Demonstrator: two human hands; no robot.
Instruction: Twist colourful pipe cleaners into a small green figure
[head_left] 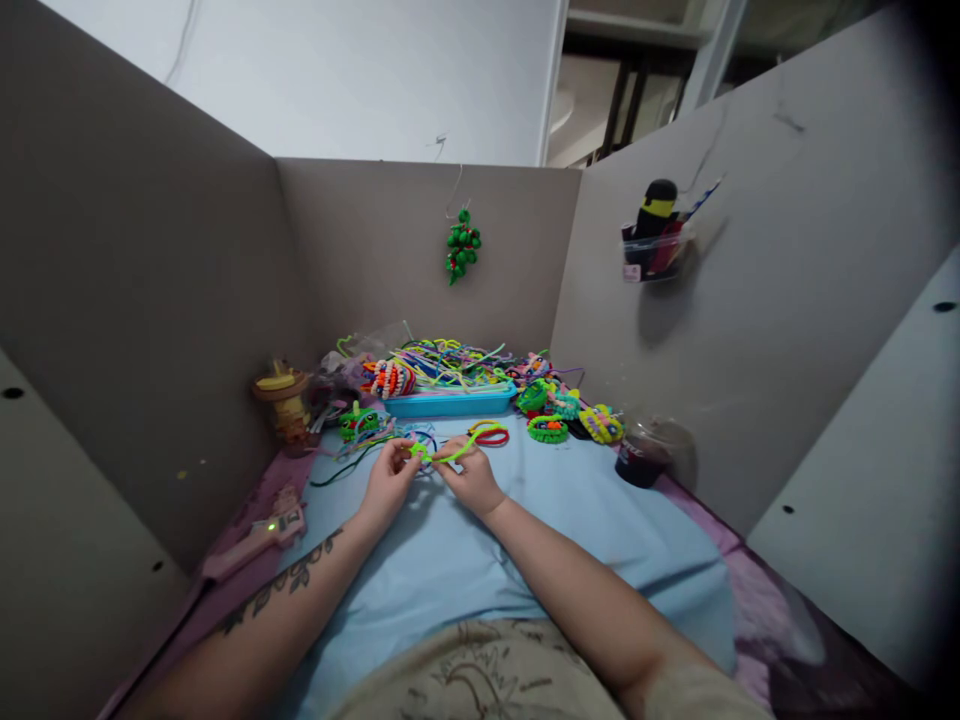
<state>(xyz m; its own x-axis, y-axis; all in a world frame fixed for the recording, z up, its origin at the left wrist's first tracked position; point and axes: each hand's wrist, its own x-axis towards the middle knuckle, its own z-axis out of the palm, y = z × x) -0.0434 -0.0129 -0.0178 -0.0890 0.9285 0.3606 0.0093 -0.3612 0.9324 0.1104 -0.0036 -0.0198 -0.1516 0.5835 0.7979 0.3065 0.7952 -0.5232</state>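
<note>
Between my two hands is a bright yellow-green pipe cleaner, bent at its left end into a small twisted shape. My left hand pinches that shaped end. My right hand grips the strand a little to the right, and its loose tail curves up over the fingers. Just beyond my hands lie a pair of scissors with red and yellow handle loops, partly hidden. Several loose dark green and blue pipe cleaners lie left of my left hand.
A blue tray heaped with pipe cleaners stands at the back. Finished fuzzy pieces lie to its right, near a dark-filled cup. At left are a yellow lidded cup and a pink glue gun. Grey panels enclose the table.
</note>
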